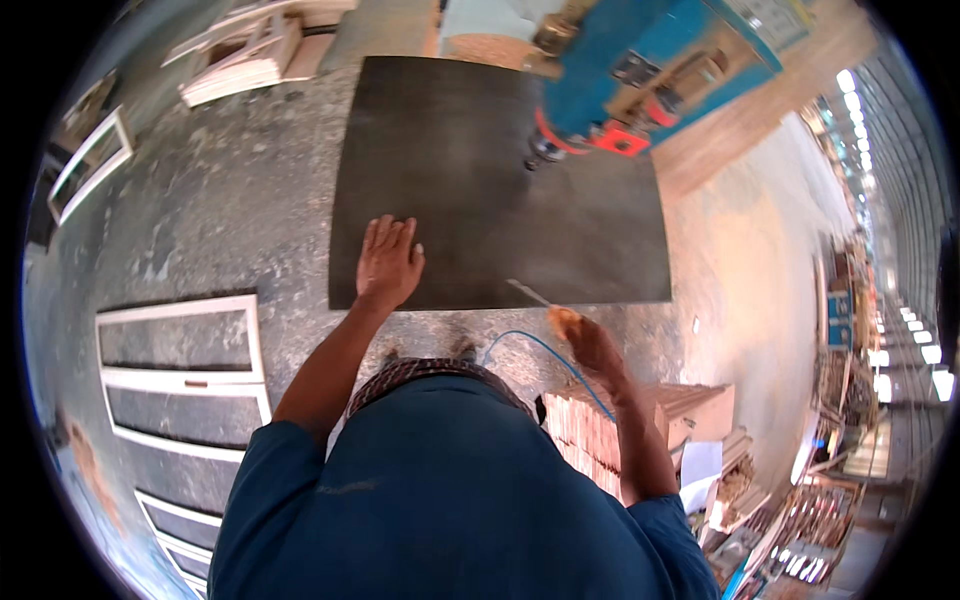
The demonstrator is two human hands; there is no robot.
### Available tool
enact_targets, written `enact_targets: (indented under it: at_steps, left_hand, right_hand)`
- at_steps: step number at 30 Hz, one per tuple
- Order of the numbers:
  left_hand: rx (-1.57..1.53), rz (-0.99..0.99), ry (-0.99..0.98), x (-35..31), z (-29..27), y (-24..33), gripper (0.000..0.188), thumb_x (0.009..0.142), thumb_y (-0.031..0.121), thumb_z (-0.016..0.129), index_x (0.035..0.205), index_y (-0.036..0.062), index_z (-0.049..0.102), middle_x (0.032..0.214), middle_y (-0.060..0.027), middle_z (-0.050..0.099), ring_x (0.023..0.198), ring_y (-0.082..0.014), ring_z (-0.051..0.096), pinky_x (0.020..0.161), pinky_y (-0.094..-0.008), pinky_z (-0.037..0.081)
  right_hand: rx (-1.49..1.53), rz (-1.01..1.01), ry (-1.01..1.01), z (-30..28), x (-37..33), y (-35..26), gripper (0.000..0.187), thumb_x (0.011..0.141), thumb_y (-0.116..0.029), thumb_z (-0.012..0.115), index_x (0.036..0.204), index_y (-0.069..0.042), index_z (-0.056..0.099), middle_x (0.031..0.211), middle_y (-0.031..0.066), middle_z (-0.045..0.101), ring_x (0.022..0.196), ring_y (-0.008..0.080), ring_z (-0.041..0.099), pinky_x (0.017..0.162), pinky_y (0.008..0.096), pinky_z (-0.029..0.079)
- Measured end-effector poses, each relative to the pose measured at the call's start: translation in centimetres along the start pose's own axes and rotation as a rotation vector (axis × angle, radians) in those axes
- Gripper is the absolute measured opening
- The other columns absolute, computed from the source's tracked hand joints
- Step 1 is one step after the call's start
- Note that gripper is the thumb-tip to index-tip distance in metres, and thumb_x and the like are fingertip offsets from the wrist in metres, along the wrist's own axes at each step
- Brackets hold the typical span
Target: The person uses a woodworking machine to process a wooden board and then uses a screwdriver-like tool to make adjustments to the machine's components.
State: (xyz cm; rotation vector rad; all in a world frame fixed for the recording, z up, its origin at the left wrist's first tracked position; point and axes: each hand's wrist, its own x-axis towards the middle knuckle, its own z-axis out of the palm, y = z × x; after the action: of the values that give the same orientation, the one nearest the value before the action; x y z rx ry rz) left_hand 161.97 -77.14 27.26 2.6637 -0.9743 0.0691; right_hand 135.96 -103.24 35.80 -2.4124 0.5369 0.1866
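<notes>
My left hand (388,262) lies flat, fingers stretched, on the front left part of a wide dark tabletop (450,200). At its front right edge, my right hand (592,345) is closed round an orange air blow gun (565,322). The gun's thin metal nozzle points left over the tabletop's front edge. A blue hose (545,345) curves below the gun and passes by my right forearm; where it joins the gun is hidden. Over the far right of the tabletop hangs a blue drilling machine (610,90) with a dark chuck (540,152) pointing down.
White frames (180,378) lie on the grey floor at my left. A stack of wooden pieces (585,435) stands close by my right forearm. More pale boards (245,70) are piled at the far left. Racks of material (840,330) line the right side.
</notes>
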Motion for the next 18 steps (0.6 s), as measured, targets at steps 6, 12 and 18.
enact_targets:
  at_steps: [6,12,18]
  left_hand:
    - [0.106,-0.024,-0.006,0.3,0.7,0.6,0.052,0.096,0.031,0.043,0.141,0.0047,0.039,0.137,-0.0129,0.046,0.138,-0.0284,0.030,0.119,-0.0413,0.015]
    - [0.145,0.059,0.092,0.3,0.6,1.0,0.047,0.094,0.026,0.048,0.134,0.0023,0.046,0.127,-0.0154,0.051,0.131,-0.0325,0.036,0.116,-0.0450,0.021]
    - [0.080,0.084,0.126,0.7,0.8,0.3,0.047,0.092,0.027,0.053,0.130,0.0013,0.049,0.118,-0.0150,0.056,0.123,-0.0346,0.043,0.111,-0.0479,0.027]
  right_hand:
    - [-0.066,0.445,0.397,-6.3,-7.6,12.4,0.043,0.100,-0.043,0.041,0.123,-0.012,0.059,0.093,0.0232,0.064,0.087,0.0403,0.062,0.072,0.0412,0.048]
    - [-0.001,0.472,0.545,-5.1,-9.9,14.1,0.046,0.102,-0.042,0.035,0.118,-0.006,0.059,0.077,0.0219,0.061,0.067,0.0339,0.062,0.059,0.0410,0.047]
    - [0.588,0.248,0.176,1.2,-4.1,3.7,0.029,0.101,-0.026,0.047,0.113,-0.004,0.060,0.071,0.0051,0.061,0.065,0.0118,0.060,0.059,0.0289,0.051]
